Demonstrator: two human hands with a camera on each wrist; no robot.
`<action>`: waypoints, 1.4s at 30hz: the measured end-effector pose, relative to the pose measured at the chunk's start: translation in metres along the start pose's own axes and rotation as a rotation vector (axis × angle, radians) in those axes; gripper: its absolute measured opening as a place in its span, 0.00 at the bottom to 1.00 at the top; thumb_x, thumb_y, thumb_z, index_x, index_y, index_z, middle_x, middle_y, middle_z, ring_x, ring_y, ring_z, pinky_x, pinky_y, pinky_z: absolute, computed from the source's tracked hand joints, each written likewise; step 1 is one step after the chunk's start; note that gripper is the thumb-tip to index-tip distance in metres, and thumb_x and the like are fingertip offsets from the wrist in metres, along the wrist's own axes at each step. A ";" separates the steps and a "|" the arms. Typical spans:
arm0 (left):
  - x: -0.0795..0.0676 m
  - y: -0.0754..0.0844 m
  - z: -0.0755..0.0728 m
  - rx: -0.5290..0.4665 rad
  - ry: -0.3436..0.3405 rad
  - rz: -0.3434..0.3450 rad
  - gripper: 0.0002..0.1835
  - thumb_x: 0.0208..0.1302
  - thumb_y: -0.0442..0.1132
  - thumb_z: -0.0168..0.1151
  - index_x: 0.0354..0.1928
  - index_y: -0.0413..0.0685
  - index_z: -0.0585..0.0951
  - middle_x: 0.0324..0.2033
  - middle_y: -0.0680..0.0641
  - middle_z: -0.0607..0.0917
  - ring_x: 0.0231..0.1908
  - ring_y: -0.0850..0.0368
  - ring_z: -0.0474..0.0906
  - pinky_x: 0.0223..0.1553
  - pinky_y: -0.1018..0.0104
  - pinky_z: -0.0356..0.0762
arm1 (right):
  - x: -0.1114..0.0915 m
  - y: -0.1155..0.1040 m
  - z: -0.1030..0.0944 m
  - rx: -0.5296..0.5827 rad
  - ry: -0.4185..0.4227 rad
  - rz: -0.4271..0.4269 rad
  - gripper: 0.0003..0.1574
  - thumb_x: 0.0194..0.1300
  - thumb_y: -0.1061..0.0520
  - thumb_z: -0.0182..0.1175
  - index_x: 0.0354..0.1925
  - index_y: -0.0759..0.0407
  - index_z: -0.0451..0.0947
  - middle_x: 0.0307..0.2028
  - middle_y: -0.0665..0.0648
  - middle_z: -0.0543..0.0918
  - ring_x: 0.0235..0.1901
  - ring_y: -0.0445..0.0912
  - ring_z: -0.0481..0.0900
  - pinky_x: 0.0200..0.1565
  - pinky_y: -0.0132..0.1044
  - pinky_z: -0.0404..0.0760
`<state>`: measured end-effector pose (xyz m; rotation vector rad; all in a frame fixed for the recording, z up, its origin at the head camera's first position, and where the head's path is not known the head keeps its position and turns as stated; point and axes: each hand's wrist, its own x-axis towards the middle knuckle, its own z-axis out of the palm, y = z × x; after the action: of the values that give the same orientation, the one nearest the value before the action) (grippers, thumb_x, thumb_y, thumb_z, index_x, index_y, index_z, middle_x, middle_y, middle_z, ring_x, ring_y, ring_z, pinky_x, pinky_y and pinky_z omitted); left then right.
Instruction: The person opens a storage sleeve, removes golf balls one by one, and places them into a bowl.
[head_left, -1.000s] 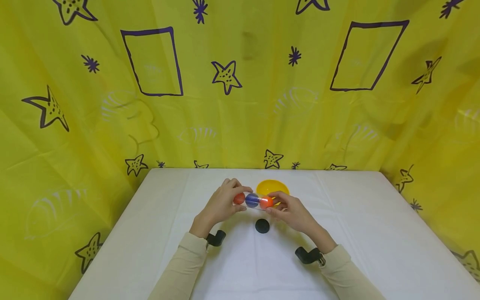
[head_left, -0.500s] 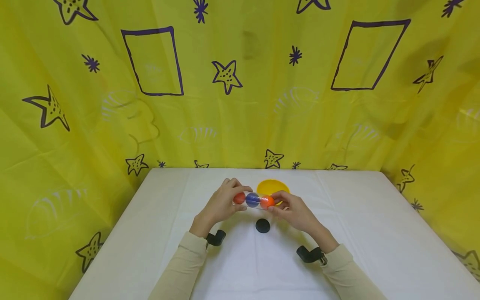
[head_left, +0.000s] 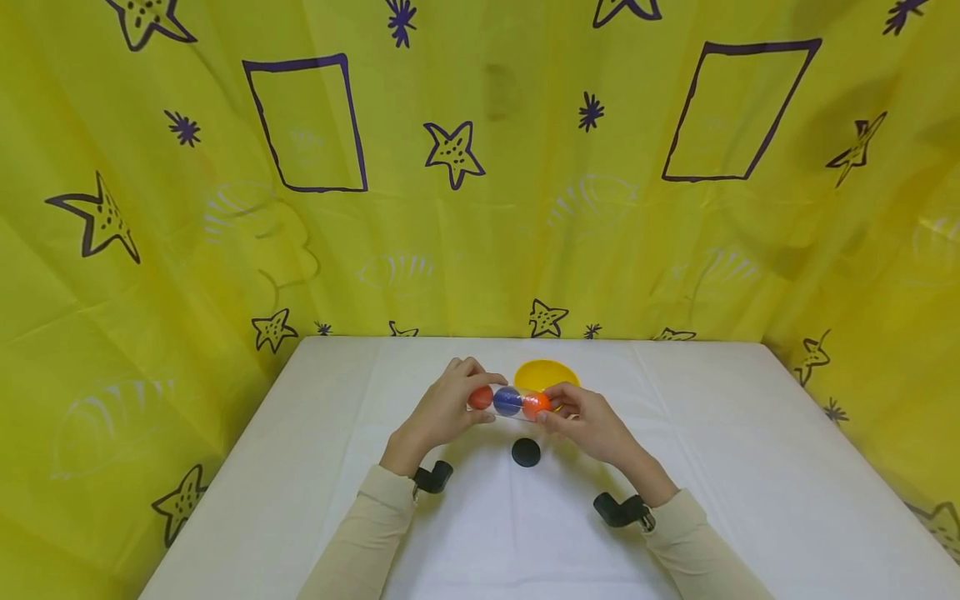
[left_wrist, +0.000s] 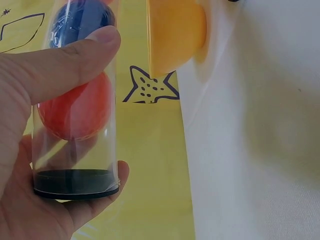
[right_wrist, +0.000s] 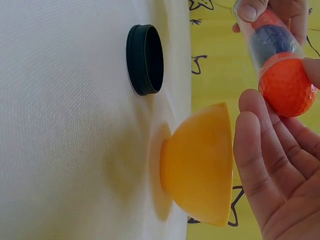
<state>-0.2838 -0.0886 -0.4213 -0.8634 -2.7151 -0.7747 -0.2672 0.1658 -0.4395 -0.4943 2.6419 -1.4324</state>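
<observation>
My left hand [head_left: 441,408] grips a clear plastic tube [left_wrist: 75,156], held sideways over the table, thumb across its front. A black cap [left_wrist: 75,185] covers the tube's left end. Inside lie a red ball [left_wrist: 77,110] and a dark blue ball [head_left: 507,402]. At the uncapped right end, a dimpled orange golf ball [right_wrist: 286,86] sits partly out of the mouth. My right hand [head_left: 592,427] pinches this ball between thumb and fingertips; its other fingers reach below it in the right wrist view.
A loose black cap [right_wrist: 145,60] lies on the white-covered table [head_left: 480,533], nearer me than the tube. Just behind the hands stands a yellow bowl [right_wrist: 200,165]. A patterned yellow curtain [head_left: 510,233] hangs along the table's back and sides.
The orange ball and my right hand have shifted very slightly to the right. My left hand keeps the same grip on the tube; the loose cap and bowl stay in place.
</observation>
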 end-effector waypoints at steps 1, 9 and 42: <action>0.000 0.000 0.000 -0.001 0.000 0.001 0.25 0.50 0.41 0.75 0.53 0.63 0.81 0.42 0.54 0.76 0.47 0.59 0.66 0.48 0.64 0.75 | 0.000 0.000 0.000 0.003 0.000 -0.003 0.29 0.59 0.41 0.66 0.50 0.57 0.76 0.39 0.54 0.83 0.35 0.46 0.79 0.34 0.35 0.79; 0.000 0.000 0.000 -0.016 -0.003 0.006 0.25 0.51 0.42 0.75 0.53 0.63 0.81 0.42 0.52 0.76 0.47 0.58 0.66 0.47 0.64 0.76 | 0.001 0.003 -0.001 0.039 -0.001 -0.009 0.28 0.59 0.43 0.67 0.50 0.58 0.76 0.38 0.56 0.82 0.35 0.48 0.78 0.34 0.34 0.81; -0.002 -0.004 -0.005 -0.025 -0.017 -0.038 0.25 0.52 0.45 0.74 0.54 0.67 0.80 0.43 0.53 0.75 0.45 0.59 0.63 0.42 0.67 0.70 | 0.001 0.007 -0.010 0.013 0.134 -0.042 0.19 0.61 0.52 0.65 0.48 0.59 0.75 0.37 0.57 0.84 0.32 0.45 0.78 0.31 0.31 0.79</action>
<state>-0.2847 -0.0951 -0.4200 -0.8295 -2.7498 -0.8138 -0.2727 0.1770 -0.4399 -0.4704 2.7383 -1.5460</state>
